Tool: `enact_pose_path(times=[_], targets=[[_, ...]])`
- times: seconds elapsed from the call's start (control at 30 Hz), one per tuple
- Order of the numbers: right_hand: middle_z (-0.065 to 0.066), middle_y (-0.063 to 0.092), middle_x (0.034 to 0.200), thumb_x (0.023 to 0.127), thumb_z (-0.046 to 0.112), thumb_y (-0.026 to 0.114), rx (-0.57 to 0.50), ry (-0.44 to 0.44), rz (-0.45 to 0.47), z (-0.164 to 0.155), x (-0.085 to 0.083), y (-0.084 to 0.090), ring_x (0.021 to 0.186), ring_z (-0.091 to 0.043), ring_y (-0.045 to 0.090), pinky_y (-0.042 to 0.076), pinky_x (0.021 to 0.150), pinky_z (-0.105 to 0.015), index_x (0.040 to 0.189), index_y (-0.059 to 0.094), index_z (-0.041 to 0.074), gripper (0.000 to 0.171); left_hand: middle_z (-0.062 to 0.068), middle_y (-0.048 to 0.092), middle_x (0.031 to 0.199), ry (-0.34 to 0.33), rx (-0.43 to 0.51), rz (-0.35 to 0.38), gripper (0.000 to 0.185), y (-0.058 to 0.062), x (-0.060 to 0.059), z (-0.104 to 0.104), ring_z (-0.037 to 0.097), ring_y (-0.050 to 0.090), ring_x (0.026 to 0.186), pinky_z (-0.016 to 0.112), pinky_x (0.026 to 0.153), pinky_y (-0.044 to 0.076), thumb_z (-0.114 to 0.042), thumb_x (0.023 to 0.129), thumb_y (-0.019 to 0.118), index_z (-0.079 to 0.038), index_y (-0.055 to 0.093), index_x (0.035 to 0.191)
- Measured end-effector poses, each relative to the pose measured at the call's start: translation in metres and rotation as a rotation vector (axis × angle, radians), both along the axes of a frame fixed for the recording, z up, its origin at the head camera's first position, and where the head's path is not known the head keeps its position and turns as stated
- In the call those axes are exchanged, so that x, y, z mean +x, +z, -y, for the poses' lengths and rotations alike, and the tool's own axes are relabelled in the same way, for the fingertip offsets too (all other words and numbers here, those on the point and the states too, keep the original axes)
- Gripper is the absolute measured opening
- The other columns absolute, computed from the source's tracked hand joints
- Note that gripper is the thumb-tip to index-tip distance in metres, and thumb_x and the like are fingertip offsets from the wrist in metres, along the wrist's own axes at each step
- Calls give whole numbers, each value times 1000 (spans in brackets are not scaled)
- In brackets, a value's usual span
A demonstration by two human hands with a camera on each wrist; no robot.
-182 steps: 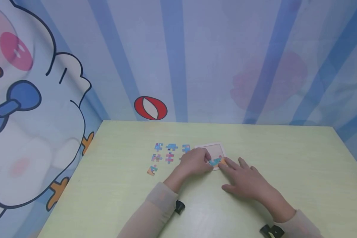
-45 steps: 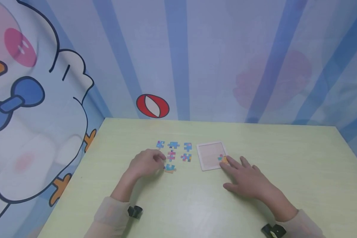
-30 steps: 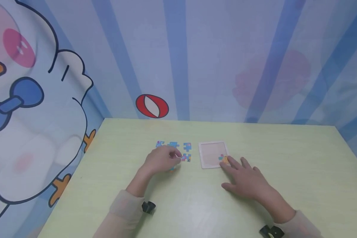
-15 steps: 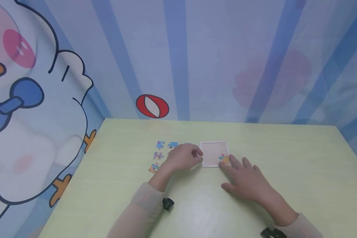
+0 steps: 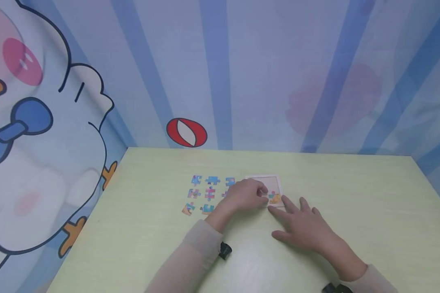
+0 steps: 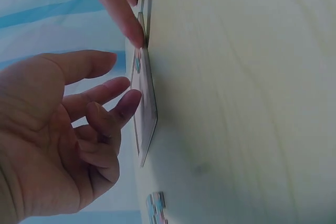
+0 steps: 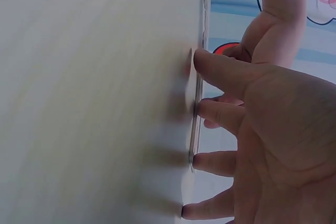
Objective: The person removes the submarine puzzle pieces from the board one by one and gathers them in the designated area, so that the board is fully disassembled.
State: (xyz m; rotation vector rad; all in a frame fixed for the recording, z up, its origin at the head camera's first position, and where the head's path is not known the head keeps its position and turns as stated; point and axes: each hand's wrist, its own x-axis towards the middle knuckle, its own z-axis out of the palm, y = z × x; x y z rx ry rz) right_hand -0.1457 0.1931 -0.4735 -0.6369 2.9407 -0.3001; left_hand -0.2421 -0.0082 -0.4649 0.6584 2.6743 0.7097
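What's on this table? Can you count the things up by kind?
Tray: 1
Puzzle piece in the tray: 1
Loose puzzle pieces beside it: 8, one partly hidden by the left hand
Hands: 2, counting the right hand
Total: 12

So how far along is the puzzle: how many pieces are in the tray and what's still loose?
One piece sits in the near right corner of the tray. The left hand is over the tray's near left part; whether it holds a piece is hidden. The right hand lies flat, fingertips at the tray's near edge. About seven loose pieces lie on the table left of the tray, so most remains.
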Motion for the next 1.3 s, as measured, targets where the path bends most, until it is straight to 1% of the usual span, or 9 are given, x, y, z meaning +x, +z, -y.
enact_pose_path(times=[0.17,0.27,0.37,0.47,0.57,0.67,0.83,1.07,1.3], targets=[[-22,41,160,94,56,69,4,0,9,0,0,1,132,-70,36,37,92,-82,153,54,27,67,-9,73,105,1,-28,10,35,-3,2,-8,10,61,83,30,72,49,-29,94,70,-19,76,126],[-22,41,160,94,55,69,9,-4,20,1,-1,2,132,-70,36,37,92,-82,153,54,28,67,-9,74,113,4,-40,-10,33,-3,3,-11,11,65,90,30,77,50,-29,93,71,-19,76,124],[-22,41,160,94,54,70,19,-5,23,0,-2,1,132,-69,37,37,91,-82,153,53,28,67,-8,75,116,1,-41,-17,32,-3,4,-12,13,68,97,31,80,52,-28,93,72,-18,77,123],[-22,41,160,94,53,71,19,-5,22,0,-3,0,132,-69,37,38,91,-82,153,53,27,67,-7,74,117,7,-38,-11,32,-4,4,-13,14,68,101,33,84,53,-28,93,72,-18,76,123],[-22,40,160,94,53,71,10,-4,22,0,-3,-1,132,-70,36,38,91,-82,154,53,27,68,-6,73,119,33,-12,14,32,-6,4,-14,14,67,105,34,89,52,-27,94,71,-16,74,124],[-22,39,161,94,53,71,8,-7,28,0,-3,-1,132,-70,36,37,91,-82,154,53,28,67,-8,71,116,60,30,33,28,-7,4,-14,12,66,105,34,90,52,-26,95,70,-17,73,121],[-22,41,160,93,54,71,16,0,31,1,-3,1,131,-70,38,39,89,-81,152,55,27,67,-13,69,101,72,86,43,19,-8,3,-15,7,64,92,31,81,51,-21,94,67,-21,72,112],[-23,42,159,93,53,72,8,7,25,1,-2,1,129,-71,38,39,88,-82,151,56,26,65,-16,67,93,101,111,33,8,-8,2,-20,5,62,84,30,75,49,-26,94,69,-24,70,101],[-22,42,159,94,53,71,9,11,23,1,-2,2,130,-71,38,39,89,-82,152,55,27,66,-18,66,90,104,114,5,5,-8,1,-23,4,60,80,29,70,48,-29,95,72,-24,72,98]])
